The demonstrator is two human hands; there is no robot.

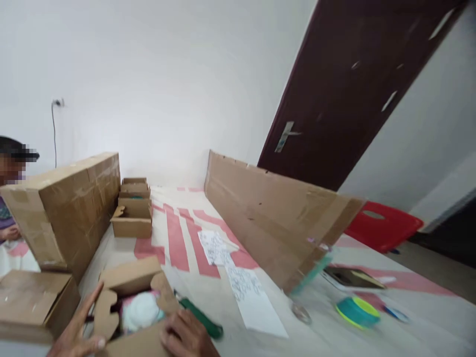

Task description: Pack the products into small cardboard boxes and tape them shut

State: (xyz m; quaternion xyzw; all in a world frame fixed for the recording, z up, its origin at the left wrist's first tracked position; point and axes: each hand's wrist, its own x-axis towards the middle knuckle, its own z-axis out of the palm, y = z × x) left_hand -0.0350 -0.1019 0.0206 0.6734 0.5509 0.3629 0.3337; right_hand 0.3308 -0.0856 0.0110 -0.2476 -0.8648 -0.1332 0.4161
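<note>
A small open cardboard box (128,277) stands at the bottom of the head view, its flaps raised. In it lies a white rounded item (143,311) with pink and light blue parts, blurred. My left hand (76,327) is at the box's left side, fingers spread along it, thumb against the front flap. Curled fingers of my right hand (188,337) grip the box's right front edge. Just beyond the right hand lies a dark green utility knife (203,317), touching or very near the box.
Left are a closed box (35,302), a long taped carton (80,198) and a person (9,230) behind it. Small open boxes (132,227) line up beyond. Right are handwritten papers (255,297), a cardboard panel (275,213), a tape roll (357,312) and a red chair (386,225).
</note>
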